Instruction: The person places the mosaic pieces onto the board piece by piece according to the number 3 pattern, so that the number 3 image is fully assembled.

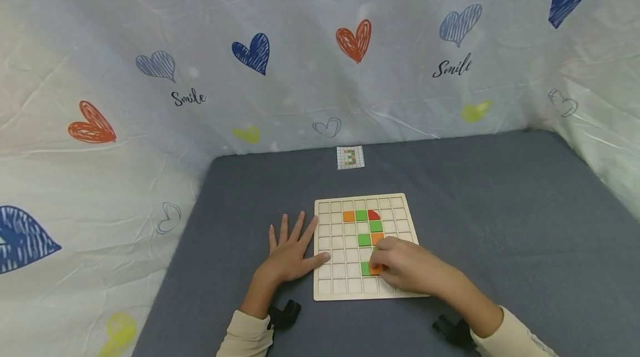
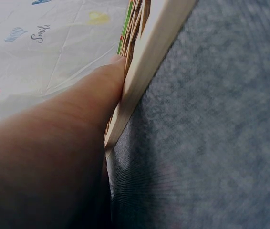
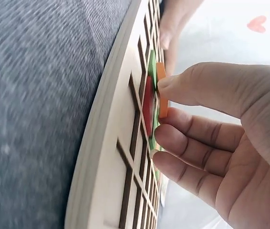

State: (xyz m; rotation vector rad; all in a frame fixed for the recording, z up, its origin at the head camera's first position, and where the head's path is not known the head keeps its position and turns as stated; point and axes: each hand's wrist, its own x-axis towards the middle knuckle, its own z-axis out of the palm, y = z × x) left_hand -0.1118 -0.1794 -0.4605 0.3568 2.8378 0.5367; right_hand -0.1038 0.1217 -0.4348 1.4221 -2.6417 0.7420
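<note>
A wooden grid board (image 1: 332, 287) lies on the table, holding several green and orange square tiles and a red quarter-round tile (image 1: 373, 215) at the top. My right hand (image 1: 412, 269) pinches an orange square tile (image 3: 162, 102) between thumb and index finger, low over the board's lower middle. In the right wrist view, a red tile (image 3: 148, 106) lies in the grid just beside the orange one. A green tile (image 1: 365, 268) sits to its left. My left hand (image 1: 287, 260) lies flat with fingers spread at the board's left side, its thumb (image 2: 97, 90) resting on the edge.
A small printed card (image 1: 350, 157) with a coloured grid pattern lies at the far edge of the dark grey table (image 1: 500, 224). Behind hangs a white sheet (image 1: 300, 1) with printed hearts. Black straps (image 1: 285, 315) circle the wrists.
</note>
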